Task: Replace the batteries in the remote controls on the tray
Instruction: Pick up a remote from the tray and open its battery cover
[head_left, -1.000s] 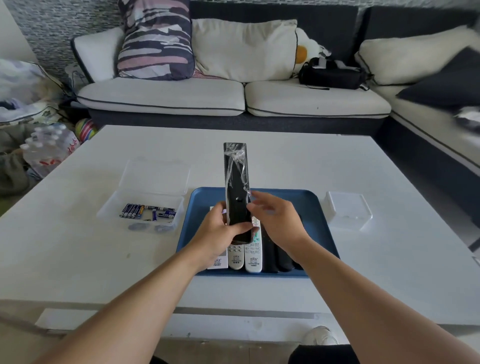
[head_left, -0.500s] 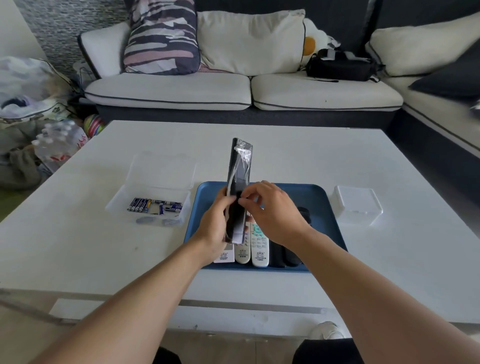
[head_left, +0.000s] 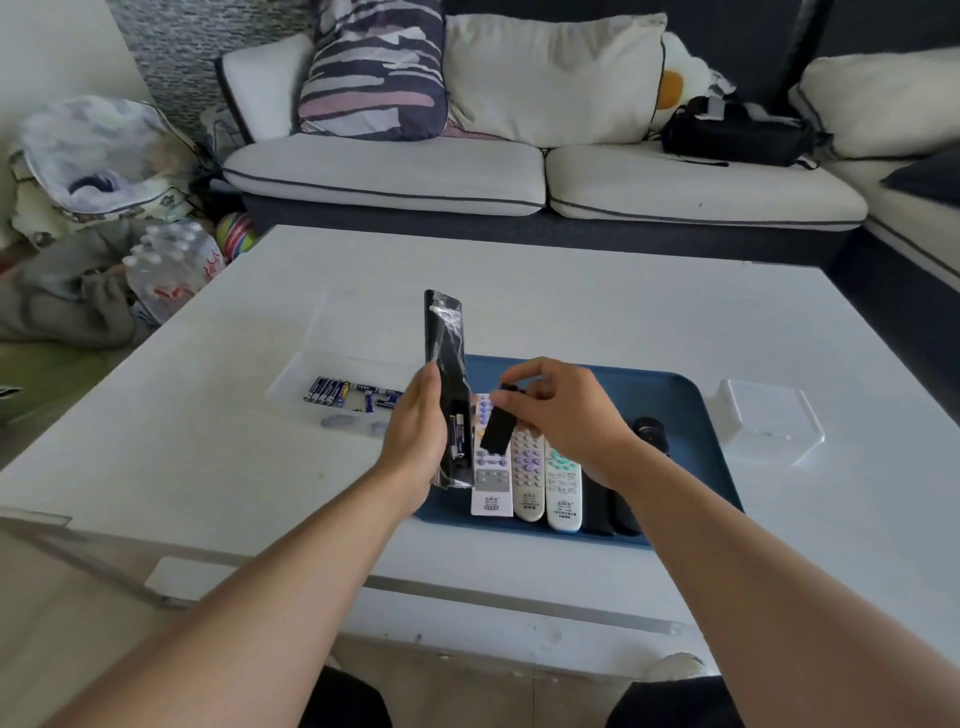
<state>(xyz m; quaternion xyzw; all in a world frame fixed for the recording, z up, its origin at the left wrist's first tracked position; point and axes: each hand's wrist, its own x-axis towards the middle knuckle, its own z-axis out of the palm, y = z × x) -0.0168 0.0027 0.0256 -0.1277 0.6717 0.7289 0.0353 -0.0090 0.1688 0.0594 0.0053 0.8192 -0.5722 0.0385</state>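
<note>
Currently, a long black remote (head_left: 444, 364) in a clear plastic wrap is being held upright above the left edge of the blue tray (head_left: 685, 410) by the left hand (head_left: 421, 431), whose fingers are being curled round its lower half. Its back is being turned toward the camera, and two batteries (head_left: 457, 435) are being shown side by side in the open compartment near its lower end. A small black battery cover (head_left: 500, 423) is being pinched at its top end between the thumb and fingertips of the right hand (head_left: 563, 415), just to the right of the remote and apart from it, hanging tilted over the tray.

On the tray, three light-coloured remotes (head_left: 527, 467) are being kept side by side, buttons up, with darker remotes (head_left: 647, 431) lying to their right, partly hidden by the right wrist. The tray is being supported by a white table (head_left: 208, 441). To its left, a clear open box (head_left: 301, 384) is being used to hold loose blue batteries (head_left: 332, 391); to its right, a closed clear box (head_left: 766, 421) is being left on the table. Beyond the table, a sofa (head_left: 519, 176) with cushions is being seen.
</note>
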